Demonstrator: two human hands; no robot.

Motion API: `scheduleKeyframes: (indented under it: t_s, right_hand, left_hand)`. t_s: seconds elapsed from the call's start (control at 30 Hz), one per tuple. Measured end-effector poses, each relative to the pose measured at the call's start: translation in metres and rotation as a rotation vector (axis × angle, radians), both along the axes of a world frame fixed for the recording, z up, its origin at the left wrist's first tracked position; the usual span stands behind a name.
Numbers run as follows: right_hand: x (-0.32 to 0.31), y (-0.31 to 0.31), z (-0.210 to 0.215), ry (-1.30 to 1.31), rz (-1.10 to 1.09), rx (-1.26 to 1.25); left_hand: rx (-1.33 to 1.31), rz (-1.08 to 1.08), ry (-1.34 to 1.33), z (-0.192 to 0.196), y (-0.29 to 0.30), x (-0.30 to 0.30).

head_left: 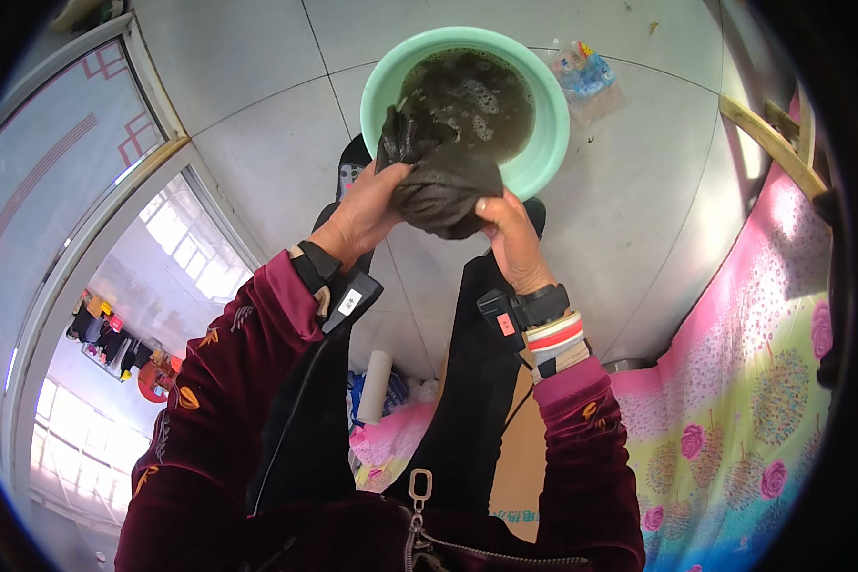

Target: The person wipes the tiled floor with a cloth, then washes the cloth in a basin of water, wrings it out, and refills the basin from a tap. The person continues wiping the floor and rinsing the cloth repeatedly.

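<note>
Two hands, left hand (364,212) and right hand (507,234), clench a sodden dark garment (440,183) just before the green basin (543,143); it looks limp, heavy, slippery, best gripped at its bunched ends.

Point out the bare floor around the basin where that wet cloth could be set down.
Bare grey tile lies left of the green basin, toward the glass door. More lies right of it, between the basin and the flowered bedcover, below the plastic packet. Near the basin's front rim it is crowded: left hand and right hand hold the dark cloth there.

Sunlit grey tiled floor (257,153), floral bedspread (753,381)
</note>
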State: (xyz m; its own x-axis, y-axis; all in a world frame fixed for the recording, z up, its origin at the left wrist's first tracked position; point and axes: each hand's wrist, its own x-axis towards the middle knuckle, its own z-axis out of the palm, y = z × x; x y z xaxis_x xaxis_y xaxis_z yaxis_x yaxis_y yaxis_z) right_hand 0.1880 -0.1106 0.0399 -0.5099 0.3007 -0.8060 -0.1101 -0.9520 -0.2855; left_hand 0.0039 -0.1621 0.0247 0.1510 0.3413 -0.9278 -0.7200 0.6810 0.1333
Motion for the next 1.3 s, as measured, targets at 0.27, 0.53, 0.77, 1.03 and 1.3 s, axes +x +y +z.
scheduleKeyframes:
  t_s: [0.27,0.53,0.77,1.03,1.3]
  right_hand:
    - [0.002,-0.010,-0.045,-0.195,-0.199,-0.143]
    - [-0.004,-0.015,-0.067,-0.096,-0.182,-0.050]
    - [-0.018,-0.027,-0.066,-0.381,0.188,0.592]
    - [-0.032,-0.023,-0.051,-0.500,0.096,0.594]
    - [-0.037,-0.012,-0.054,-0.491,0.097,0.611]
  left_hand:
    - [-0.035,-0.059,-0.029,-0.010,0.003,0.017]
    - [-0.110,-0.133,-0.084,-0.010,-0.008,0.024]
    - [-0.098,-0.113,-0.059,-0.011,0.003,0.031]
    - [-0.114,0.071,0.126,-0.024,0.003,0.043]
    - [-0.111,0.020,0.319,-0.024,0.009,0.045]
